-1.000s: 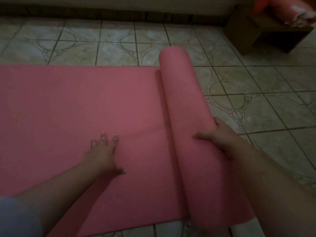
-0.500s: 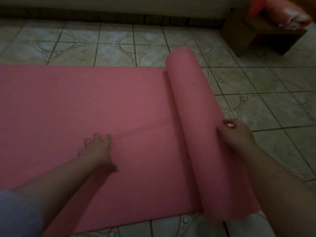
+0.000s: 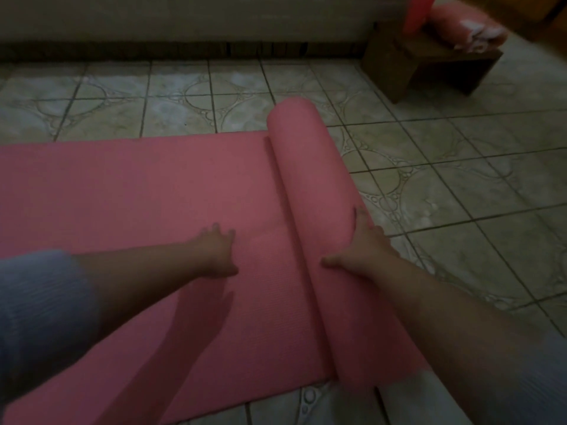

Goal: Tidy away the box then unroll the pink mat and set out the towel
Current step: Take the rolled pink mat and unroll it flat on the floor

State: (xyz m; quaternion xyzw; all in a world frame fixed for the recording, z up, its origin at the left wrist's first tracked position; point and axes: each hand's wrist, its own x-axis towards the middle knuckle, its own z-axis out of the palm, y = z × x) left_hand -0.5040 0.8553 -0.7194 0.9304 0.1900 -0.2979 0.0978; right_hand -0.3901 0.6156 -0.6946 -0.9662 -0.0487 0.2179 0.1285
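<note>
On the tiled floor, the pink mat lies partly unrolled, its flat stretch running left of the remaining roll, which stands as a thick cylinder at the flat part's right edge. The left hand presses the flat sheet just left of the roll, fingers spread and straight, holding nothing. The right hand rests on top of the roll with fingers extended along it and thumb out toward the flat side, an open grip that pushes rather than clasps. The mat looks soft, light and slightly grippy, likely springy enough to curl back, so pushing the roll's top from its middle while pinning the flat part seems sensible. A rolled pink bundle, perhaps the towel, sits on a low wooden bench well beyond the roll.
</note>
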